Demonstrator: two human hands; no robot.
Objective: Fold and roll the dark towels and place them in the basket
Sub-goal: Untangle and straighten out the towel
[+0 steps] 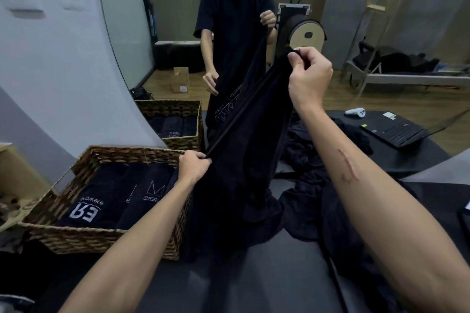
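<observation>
Towel [244, 160] is held up off the table [267, 274], hem stretched taut on a diagonal between both hands; its lower part sags and bunches on the tabletop just right of the basket [101, 236]; white lettering shows on the cloth only in the mirror [122, 33].

Right hand [309, 76] is up high, fingers pinched tight on the top corner of the towel; left hand [194, 166] is lower, closed in a fist on the other end of the same hem, right over the basket's far right corner; both forearms bare.

Basket is wicker, rectangular, on the left of the table; rolled towels [114, 201] lie side by side in it, white print facing up; exact count hard to tell, looks like three.

More dark cloth, the pile [318, 160], lies loose and crumpled on the table to the right of the held towel, touching it at the bottom.

Mirror stands behind the table against the wall; it reflects the person in a dark T-shirt with a white headset, the basket and the towel; also a laptop [393, 131] and a white controller [356, 112] on the far right, well apart from the towel.
</observation>
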